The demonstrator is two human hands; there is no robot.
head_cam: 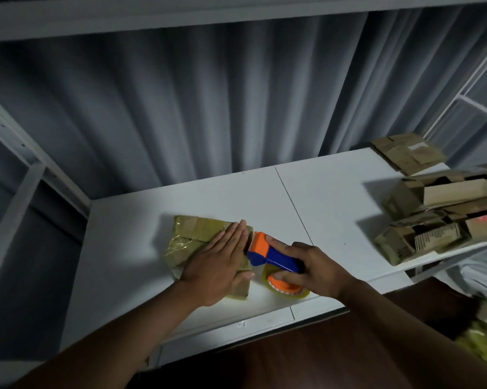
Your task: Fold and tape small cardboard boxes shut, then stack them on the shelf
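Left hand [218, 259] flat — right hand [311, 266] gripping.

Dim, shelf [236, 197] lit from front; right edge blurred, perhaps motion.

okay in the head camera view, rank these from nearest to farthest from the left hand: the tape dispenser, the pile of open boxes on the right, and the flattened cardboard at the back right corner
From the left hand, which presses flat on the taped box:
1. Tape dispenser, just to its right, gripped by the right hand.
2. Pile of open boxes, far right on the shelf.
3. Flattened cardboard, at the back right corner, behind that pile.
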